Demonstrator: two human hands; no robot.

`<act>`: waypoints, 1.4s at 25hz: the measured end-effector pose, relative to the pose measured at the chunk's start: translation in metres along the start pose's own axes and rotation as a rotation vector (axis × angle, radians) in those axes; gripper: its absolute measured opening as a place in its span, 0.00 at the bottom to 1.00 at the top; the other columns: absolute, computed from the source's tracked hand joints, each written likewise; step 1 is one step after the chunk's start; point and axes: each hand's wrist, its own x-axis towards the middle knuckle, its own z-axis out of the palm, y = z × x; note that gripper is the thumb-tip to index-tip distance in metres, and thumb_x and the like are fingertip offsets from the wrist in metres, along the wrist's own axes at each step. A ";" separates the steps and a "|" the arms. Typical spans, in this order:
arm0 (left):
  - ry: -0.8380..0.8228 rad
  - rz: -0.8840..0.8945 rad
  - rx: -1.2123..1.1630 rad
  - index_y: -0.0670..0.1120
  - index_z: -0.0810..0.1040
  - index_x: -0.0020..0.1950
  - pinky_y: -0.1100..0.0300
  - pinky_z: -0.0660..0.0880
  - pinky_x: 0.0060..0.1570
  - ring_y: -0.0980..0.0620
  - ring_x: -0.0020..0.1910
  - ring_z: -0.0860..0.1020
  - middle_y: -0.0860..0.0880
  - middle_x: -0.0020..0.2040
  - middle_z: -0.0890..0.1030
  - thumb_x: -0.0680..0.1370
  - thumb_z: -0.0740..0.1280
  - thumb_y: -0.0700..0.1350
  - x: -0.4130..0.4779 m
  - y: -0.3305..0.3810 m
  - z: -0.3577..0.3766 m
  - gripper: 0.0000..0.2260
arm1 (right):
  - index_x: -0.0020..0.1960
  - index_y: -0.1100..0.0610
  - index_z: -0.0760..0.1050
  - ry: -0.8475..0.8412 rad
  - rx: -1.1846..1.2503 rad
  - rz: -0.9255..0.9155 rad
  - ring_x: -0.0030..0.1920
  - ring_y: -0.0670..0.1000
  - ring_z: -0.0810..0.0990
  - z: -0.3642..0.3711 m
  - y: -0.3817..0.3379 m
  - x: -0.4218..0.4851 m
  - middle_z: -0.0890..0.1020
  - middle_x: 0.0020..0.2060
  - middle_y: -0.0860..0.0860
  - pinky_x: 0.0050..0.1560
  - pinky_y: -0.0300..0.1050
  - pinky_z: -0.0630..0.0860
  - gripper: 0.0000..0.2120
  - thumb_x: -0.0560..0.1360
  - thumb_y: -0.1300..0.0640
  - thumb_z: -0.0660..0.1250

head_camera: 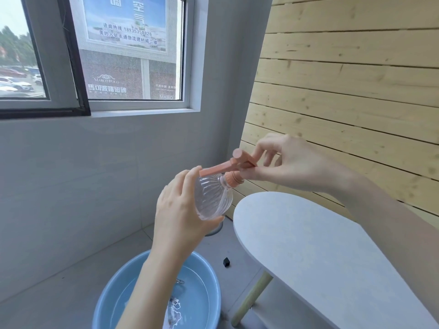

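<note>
Room: from the head view I see grey walls meeting in a corner, a window (133,55) up on the left, a board wall (356,79) on the right and a grey floor (59,293) below.
Table: the white table (308,245) with a rounded end sits at lower right against the board wall, with a pale leg (251,300) under it.
Basin: the blue basin (111,276) stands on the floor under the left forearm. It holds water, and I cannot make out what lies in it.
Bottle: the clear ribbed bottle (213,200) is held in the air, tipped so its neck points up and to the right. It is above the floor between the basin and the table's end, touching neither.
Sprayer: the pink sprayer (223,166) sits on the neck. I cannot tell whether its collar is screwed fully home.
Left hand: the left hand (180,210) is wrapped round the bottle's body from the left, fingers curled over the far side and thumb under the base.
Right hand: the right hand (292,162) pinches the sprayer's rear end, thumb beneath by the collar and fingertips on top.
Floor: a small black piece (226,262) lies between the basin and the leg.
</note>
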 end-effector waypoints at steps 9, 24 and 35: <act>-0.114 -0.144 0.002 0.53 0.62 0.73 0.52 0.65 0.62 0.51 0.66 0.68 0.56 0.69 0.67 0.62 0.79 0.52 -0.006 -0.016 0.011 0.43 | 0.46 0.53 0.79 0.279 0.135 -0.037 0.34 0.43 0.83 0.004 0.013 0.000 0.84 0.40 0.44 0.39 0.34 0.76 0.04 0.73 0.61 0.71; -0.206 -0.432 -0.055 0.54 0.60 0.70 0.54 0.71 0.52 0.50 0.60 0.71 0.55 0.64 0.69 0.63 0.78 0.55 -0.009 -0.036 0.017 0.41 | 0.48 0.56 0.78 0.471 0.366 0.274 0.31 0.49 0.77 -0.010 0.050 0.014 0.83 0.37 0.54 0.45 0.49 0.80 0.02 0.77 0.58 0.68; -0.202 -0.524 -0.371 0.56 0.62 0.67 0.55 0.71 0.57 0.53 0.60 0.70 0.54 0.61 0.72 0.62 0.80 0.53 -0.002 -0.023 0.017 0.39 | 0.66 0.56 0.64 0.326 1.140 0.526 0.41 0.58 0.86 0.031 0.090 -0.001 0.81 0.51 0.60 0.40 0.46 0.83 0.25 0.73 0.72 0.66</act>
